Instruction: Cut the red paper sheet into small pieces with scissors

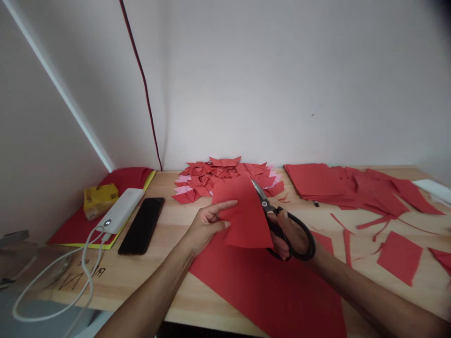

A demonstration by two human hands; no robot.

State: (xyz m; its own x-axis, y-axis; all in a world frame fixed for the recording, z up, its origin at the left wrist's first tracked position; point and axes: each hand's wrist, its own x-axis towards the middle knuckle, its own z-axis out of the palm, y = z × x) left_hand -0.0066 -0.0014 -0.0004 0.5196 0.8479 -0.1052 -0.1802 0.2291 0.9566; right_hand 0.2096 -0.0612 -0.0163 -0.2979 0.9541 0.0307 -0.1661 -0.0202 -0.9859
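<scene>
My left hand (207, 224) pinches a red paper sheet (243, 216) by its left edge and holds it up over the wooden table (169, 277). My right hand (287, 237) grips black-handled scissors (278, 220), fingers through the loops. The blades point up and away along the sheet's right edge. A large red sheet (271, 286) lies flat under both hands.
A pile of folded red and pink paper pieces (225, 176) sits by the wall. A stack of red sheets (338, 185) and cut strips and scraps (400, 256) lie at right. A black phone (141, 225), white power bank (120, 210) with cable and yellow box (99, 199) sit at left.
</scene>
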